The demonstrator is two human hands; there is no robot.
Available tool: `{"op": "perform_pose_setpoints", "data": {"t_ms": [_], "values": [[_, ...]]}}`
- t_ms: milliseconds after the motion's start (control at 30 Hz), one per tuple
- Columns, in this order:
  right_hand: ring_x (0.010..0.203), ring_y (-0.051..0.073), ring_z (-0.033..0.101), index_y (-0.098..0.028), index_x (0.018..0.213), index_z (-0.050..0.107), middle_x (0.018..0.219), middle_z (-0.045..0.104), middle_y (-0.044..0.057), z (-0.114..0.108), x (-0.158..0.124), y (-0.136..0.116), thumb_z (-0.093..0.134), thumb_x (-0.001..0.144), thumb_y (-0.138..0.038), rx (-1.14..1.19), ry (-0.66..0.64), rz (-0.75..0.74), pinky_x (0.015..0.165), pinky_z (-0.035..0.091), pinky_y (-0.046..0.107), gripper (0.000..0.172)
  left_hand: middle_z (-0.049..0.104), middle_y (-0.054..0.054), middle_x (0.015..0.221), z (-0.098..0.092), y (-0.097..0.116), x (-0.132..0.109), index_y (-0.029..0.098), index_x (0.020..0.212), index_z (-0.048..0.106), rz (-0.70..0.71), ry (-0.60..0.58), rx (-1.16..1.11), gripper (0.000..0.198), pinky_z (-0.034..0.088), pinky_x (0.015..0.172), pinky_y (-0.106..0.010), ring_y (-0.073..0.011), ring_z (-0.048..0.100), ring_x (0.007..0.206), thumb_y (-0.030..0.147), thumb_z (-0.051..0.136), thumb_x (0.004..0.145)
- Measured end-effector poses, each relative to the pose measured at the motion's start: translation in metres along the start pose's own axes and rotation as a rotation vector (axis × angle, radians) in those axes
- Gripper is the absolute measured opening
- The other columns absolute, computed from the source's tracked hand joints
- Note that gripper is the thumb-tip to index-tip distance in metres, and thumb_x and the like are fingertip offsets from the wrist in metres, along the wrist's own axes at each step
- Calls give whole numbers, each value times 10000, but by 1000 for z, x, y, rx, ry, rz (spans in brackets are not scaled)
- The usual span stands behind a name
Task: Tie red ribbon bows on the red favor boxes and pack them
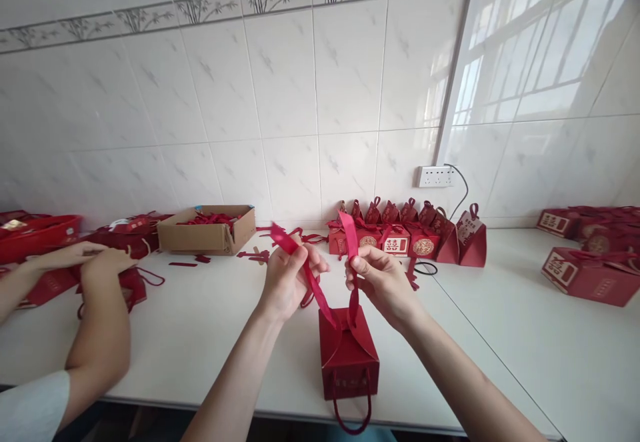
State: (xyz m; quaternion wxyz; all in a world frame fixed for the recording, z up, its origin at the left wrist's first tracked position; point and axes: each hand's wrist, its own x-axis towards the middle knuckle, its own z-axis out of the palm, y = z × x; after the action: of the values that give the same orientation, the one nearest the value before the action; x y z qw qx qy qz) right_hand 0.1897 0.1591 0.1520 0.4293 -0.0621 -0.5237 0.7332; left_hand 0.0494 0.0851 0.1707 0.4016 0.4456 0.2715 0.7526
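A small red box (350,355) stands near the table's front edge, its top flaps folded together and a cord handle hanging over the front. Red ribbon (319,293) rises from the top of the box in two lengths. My left hand (293,275) pinches the left length between thumb and fingers. The right length (351,235) is gripped by my right hand (380,279), its free end sticking up above the fingers. Both hands are above the box, a short way apart.
A cardboard box (205,239) of red ribbons stands back left. Red gift boxes (397,241) line the wall; more boxes (593,275) lie at right. At far left, a person's hands (103,259) work at red bags. A black cord loop (426,269) and red scraps lie behind.
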Motion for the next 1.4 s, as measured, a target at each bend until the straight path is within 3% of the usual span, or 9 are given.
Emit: {"op": "perform_pose_setpoints", "data": {"t_ms": [67, 167, 300, 533, 733, 967, 1200, 1400], "values": [[518, 90, 508, -185, 652, 631, 575, 574, -35, 0, 1, 0, 803, 650, -385, 10, 3, 7, 507, 421, 229, 264, 471, 56, 510, 4, 0, 2, 159, 566, 489, 3, -29, 11, 398, 350, 447, -191, -41, 405, 435, 412, 783, 654], [515, 88, 500, -186, 663, 631, 579, 557, -39, 0, 4, 1, 799, 651, -400, -13, 21, -1, 517, 417, 233, 273, 458, 58, 548, 9, -1, 5, 147, 608, 515, -1, -4, 33, 376, 269, 425, -176, -11, 317, 425, 400, 791, 646], [530, 91, 482, -187, 675, 636, 583, 546, -35, 0, 5, 2, 783, 670, -411, -64, 37, -43, 546, 408, 244, 268, 465, 54, 566, 12, -3, 6, 147, 757, 597, -15, 41, 48, 303, 301, 467, -184, -29, 348, 479, 325, 803, 626], [562, 100, 468, -196, 690, 646, 593, 549, -30, 0, 5, 5, 761, 698, -412, -92, 21, -95, 578, 382, 248, 245, 569, 14, 642, 14, -7, 3, 147, 759, 632, -9, 74, 70, 268, 350, 497, -189, -50, 423, 531, 262, 818, 604], [590, 105, 469, -206, 678, 657, 608, 554, -33, 4, 4, 0, 778, 675, -401, -158, 3, -115, 607, 381, 249, 230, 639, -25, 834, 18, -6, 2, 178, 807, 636, 17, 118, 142, 258, 471, 714, -259, -134, 586, 750, 354, 772, 677], [608, 120, 494, -207, 667, 654, 606, 552, -28, 5, 3, -2, 771, 679, -409, -194, -9, -139, 635, 410, 259, 234, 537, 54, 588, 25, -3, 4, 210, 817, 551, 68, 106, 120, 227, 418, 548, -208, -82, 494, 532, 333, 724, 737], [648, 143, 558, -209, 686, 628, 611, 609, -15, 9, 3, -5, 702, 770, -365, -230, -82, -204, 716, 443, 293, 192, 509, 40, 528, 32, 0, -2, 189, 778, 610, 104, 72, 440, 179, 389, 480, -217, -92, 469, 478, 354, 677, 766], [595, 128, 526, -203, 610, 589, 585, 588, -25, 10, 3, -12, 748, 701, -364, -304, 19, -240, 611, 427, 258, 244, 604, -12, 637, 37, 4, -7, 186, 783, 681, 113, -20, 479, 152, 433, 526, -235, -119, 533, 546, 326, 704, 727]]}}
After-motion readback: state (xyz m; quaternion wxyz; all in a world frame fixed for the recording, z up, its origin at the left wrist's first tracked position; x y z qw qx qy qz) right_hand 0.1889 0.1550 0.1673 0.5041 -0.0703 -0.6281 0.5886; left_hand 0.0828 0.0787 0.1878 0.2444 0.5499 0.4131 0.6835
